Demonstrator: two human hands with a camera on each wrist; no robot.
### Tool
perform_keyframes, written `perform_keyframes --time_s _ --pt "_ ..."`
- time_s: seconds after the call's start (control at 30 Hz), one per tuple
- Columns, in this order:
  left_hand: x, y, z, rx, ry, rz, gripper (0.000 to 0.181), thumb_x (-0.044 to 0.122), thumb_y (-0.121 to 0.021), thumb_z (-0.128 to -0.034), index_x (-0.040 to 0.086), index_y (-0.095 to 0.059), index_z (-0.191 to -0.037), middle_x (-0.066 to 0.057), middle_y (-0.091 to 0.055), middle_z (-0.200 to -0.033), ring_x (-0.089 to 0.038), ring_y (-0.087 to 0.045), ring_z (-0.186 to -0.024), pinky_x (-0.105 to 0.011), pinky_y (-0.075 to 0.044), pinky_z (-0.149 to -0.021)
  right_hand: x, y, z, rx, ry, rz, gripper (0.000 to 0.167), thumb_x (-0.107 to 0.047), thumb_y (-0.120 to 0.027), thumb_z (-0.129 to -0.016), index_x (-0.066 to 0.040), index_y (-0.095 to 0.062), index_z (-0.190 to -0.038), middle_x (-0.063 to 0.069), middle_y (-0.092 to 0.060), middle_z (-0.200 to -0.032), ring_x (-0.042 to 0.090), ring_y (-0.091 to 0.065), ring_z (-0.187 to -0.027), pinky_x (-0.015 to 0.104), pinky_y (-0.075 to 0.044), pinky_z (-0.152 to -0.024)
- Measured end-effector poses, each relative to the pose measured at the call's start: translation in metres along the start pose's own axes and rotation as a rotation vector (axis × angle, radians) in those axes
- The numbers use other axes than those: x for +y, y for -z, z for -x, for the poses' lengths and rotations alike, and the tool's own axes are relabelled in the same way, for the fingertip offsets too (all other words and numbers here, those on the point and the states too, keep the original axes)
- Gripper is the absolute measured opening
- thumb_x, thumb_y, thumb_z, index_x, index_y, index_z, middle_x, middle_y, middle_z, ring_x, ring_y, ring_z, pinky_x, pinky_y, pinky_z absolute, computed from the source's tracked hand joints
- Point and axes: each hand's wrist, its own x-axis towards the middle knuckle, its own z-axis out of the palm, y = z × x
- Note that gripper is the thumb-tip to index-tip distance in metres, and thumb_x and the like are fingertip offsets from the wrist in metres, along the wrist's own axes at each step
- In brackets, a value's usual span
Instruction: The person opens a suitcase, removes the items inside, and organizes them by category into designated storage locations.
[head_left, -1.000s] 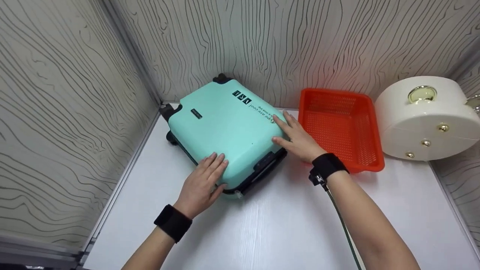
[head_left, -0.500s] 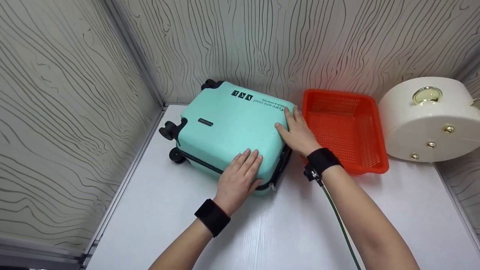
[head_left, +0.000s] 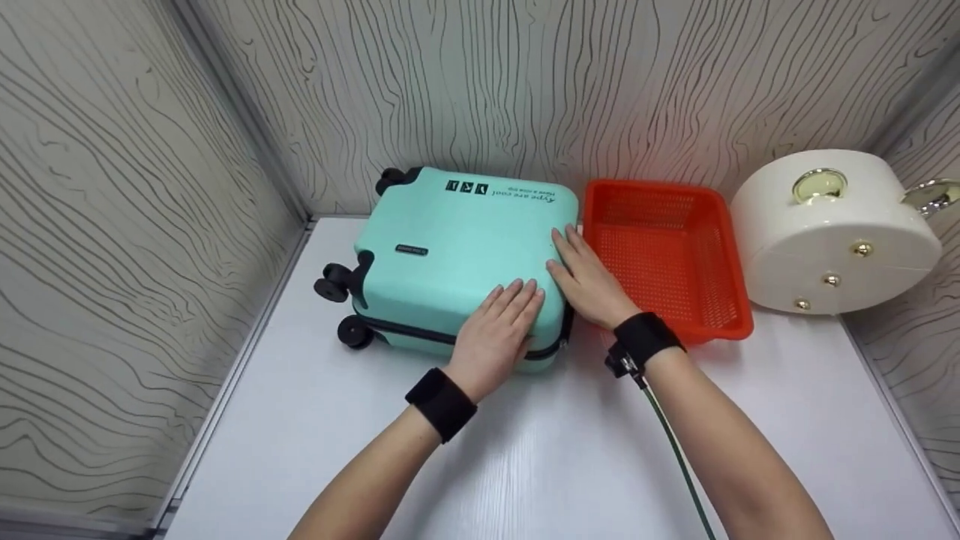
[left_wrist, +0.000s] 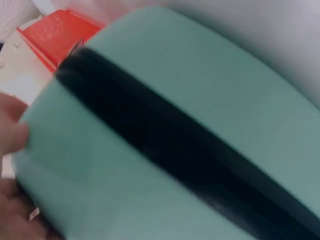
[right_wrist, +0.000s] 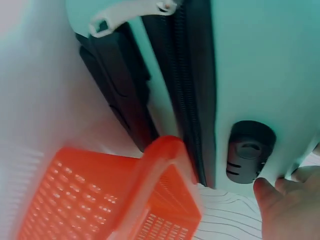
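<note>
A mint-green suitcase (head_left: 457, 225) lies flat on the white table, its black wheels pointing left. My left hand (head_left: 495, 337) rests with straight fingers on its near right corner. At the right end my right hand (head_left: 592, 285) touches the top edge, fingers extended. In the left wrist view the black zipper band (left_wrist: 150, 130) runs along the suitcase's side, slightly blurred. The right wrist view shows a black lock (right_wrist: 250, 150), a metal zipper pull (right_wrist: 130, 15) and part of my right hand (right_wrist: 292, 207).
An orange-red perforated basket (head_left: 739, 315) stands right beside the suitcase. To its right is a white round case (head_left: 832, 240) with gold knobs. Patterned walls (head_left: 480, 90) border the table (head_left: 300, 450) at the back and sides. A green cable (head_left: 679, 450) runs along my right forearm.
The suitcase has turned so its long side lies nearly parallel to the back wall, its near corner swinging right. My left hand has moved right and away with it; the right hand has shifted slightly.
</note>
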Motion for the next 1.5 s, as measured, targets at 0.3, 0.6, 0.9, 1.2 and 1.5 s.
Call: perform_keyframes --time_s 0.3,0.6,0.9,1.2,1.5 --pt "-0.075 0.018 0.021 -0.197 0.007 0.107 0.101 0.046 -0.079 -0.0885 0.008 -0.023 -0.163 -0.011 -0.022 -0.168 -0.028 -0.017 -0.155 -0.045 -0.01 -0.125 0.011 -0.034 0.08 0.311 0.061 0.004 0.027 -0.015 -0.056 -0.104 -0.001 -0.069 -0.124 0.015 -0.067 -0.123 0.03 -0.063 -0.11 0.048 -0.052 -0.093" --pt "-0.126 0.01 0.039 -0.221 0.145 0.28 0.099 0.051 -0.08 -0.0864 0.012 -0.03 -0.162 -0.011 -0.024 -0.168 -0.028 -0.019 -0.155 -0.042 -0.011 -0.125 0.039 -0.079 0.119 0.194 -0.165 0.016 0.043 -0.02 -0.065 -0.099 -0.006 -0.064 -0.139 0.013 -0.07 -0.127 0.031 -0.07 -0.106 0.05 -0.056 -0.083" --pt "-0.128 0.006 0.04 -0.174 0.18 0.362 0.097 0.049 -0.082 -0.0842 0.015 -0.035 -0.161 -0.008 -0.029 -0.166 -0.025 -0.021 -0.154 -0.039 -0.011 -0.125 0.039 -0.093 0.105 0.418 -0.013 0.053 0.015 -0.011 -0.081 -0.085 -0.012 -0.073 -0.098 0.0 -0.069 -0.095 0.018 -0.062 -0.085 0.035 -0.053 -0.068" --pt "-0.128 0.003 0.044 -0.178 0.182 0.364 0.096 0.049 -0.082 -0.0849 0.016 -0.034 -0.161 -0.007 -0.028 -0.166 -0.025 -0.02 -0.154 -0.038 -0.008 -0.125 0.036 -0.093 0.109 0.341 -0.003 0.092 0.009 -0.004 -0.072 -0.091 -0.009 -0.068 -0.098 0.005 -0.07 -0.087 0.022 -0.066 -0.078 0.039 -0.054 -0.066" --pt "-0.128 0.005 0.041 -0.16 0.161 0.302 0.094 0.05 -0.08 -0.0862 0.015 -0.034 -0.161 -0.009 -0.029 -0.166 -0.026 -0.023 -0.154 -0.041 -0.014 -0.125 0.026 -0.086 0.114 0.28 0.054 0.33 0.015 -0.016 -0.066 -0.099 -0.014 -0.066 -0.085 0.002 -0.062 -0.07 0.026 -0.06 -0.068 0.039 -0.048 -0.056"
